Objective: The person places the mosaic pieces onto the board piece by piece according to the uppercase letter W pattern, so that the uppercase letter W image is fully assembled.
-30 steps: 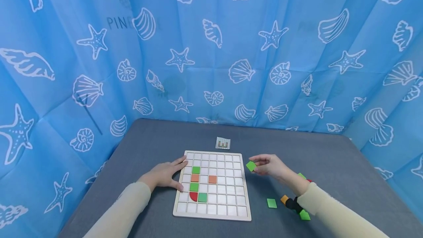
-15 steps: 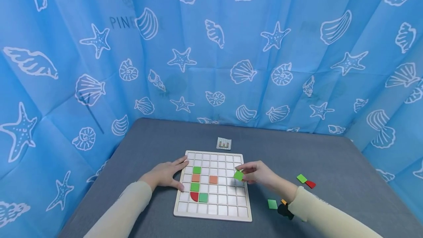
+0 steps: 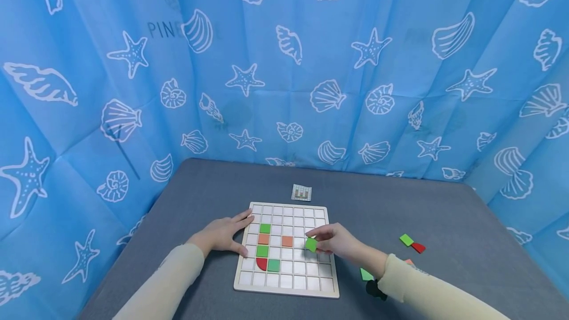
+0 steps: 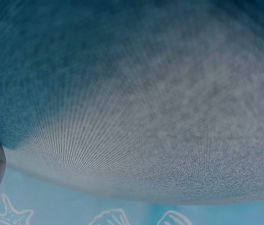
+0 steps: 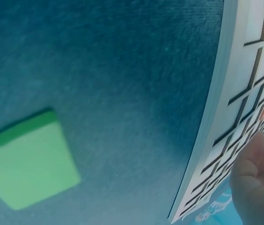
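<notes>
A bright green square tile [image 3: 311, 244] is in the air or just at the surface over the right half of a white gridded board with a pale frame [image 3: 286, 281]; whether a corner touches the board cannot be told. The tile is turned at an angle, pinched between the thumb and fingers of the right hand [image 3: 340, 241], so that grip is closed around it. The left hand [image 3: 220, 235] lies at the board's left edge with its grip released, fingers stretched out over the frame and thumb apart, lower down. On the board, one column near the left carries, from far to near, a green square [image 3: 265, 228], an orange square [image 3: 264, 239], another green square [image 3: 262, 251] and a red quarter-circle [image 3: 262, 264]; a teal-green square [image 3: 273, 265] sits just right of the red piece, and a second orange square [image 3: 287, 241] stands alone, level with the first. Beyond the board's far edge lies a small patterned paper card [image 3: 301, 192]. To the right, on the grey fabric-covered desk [image 3: 213, 181], a loose green tile [image 3: 406, 240] touches a red piece [image 3: 418, 247], and a lighter green tile [image 3: 366, 274] lies near the cream right sleeve [image 3: 426, 280]. Behind hangs a blue curtain printed with white shells and starfish [image 3: 289, 93].
</notes>
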The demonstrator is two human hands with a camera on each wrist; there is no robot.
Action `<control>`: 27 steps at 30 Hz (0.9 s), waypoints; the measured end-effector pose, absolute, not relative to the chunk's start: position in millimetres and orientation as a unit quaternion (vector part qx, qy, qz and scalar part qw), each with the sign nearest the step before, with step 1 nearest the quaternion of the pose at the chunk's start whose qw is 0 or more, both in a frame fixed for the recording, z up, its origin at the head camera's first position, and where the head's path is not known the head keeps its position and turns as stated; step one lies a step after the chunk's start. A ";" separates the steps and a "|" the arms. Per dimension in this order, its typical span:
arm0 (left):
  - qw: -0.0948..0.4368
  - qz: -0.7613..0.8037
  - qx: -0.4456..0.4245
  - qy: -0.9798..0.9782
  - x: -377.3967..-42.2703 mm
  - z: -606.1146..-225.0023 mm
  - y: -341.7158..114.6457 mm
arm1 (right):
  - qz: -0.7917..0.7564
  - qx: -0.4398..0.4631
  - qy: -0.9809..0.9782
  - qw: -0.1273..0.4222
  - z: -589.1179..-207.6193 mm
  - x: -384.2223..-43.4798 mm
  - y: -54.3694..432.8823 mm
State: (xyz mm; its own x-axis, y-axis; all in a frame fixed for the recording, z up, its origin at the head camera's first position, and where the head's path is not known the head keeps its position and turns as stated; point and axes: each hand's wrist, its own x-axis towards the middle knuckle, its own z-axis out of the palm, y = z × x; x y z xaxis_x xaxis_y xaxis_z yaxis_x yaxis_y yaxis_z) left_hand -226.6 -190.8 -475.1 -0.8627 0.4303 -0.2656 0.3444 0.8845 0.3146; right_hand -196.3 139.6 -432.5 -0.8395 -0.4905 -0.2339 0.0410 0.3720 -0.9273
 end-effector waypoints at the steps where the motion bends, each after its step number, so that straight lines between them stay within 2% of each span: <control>1: 0.166 0.128 0.202 0.957 -226.8 -475.6 -190.9 | -0.543 -0.145 0.790 0.243 -433.0 -196.3 138.1; 8: 0.165 0.125 0.201 0.958 -227.2 -477.3 -191.0 | -0.541 -0.162 0.795 0.221 -439.7 -193.4 126.1; 27: 0.164 0.134 0.202 0.956 -225.5 -473.6 -190.9 | -0.532 -0.079 0.815 0.217 -450.3 -189.8 94.3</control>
State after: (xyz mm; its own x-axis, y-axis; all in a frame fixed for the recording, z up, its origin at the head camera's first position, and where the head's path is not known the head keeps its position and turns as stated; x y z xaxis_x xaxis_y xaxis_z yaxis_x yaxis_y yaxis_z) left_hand -225.5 -190.9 -473.6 -0.8648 0.4296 -0.2600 0.3414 0.8827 0.3230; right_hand -189.8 94.3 -450.3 -0.8934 -0.3601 -0.2686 0.1011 0.4212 -0.9013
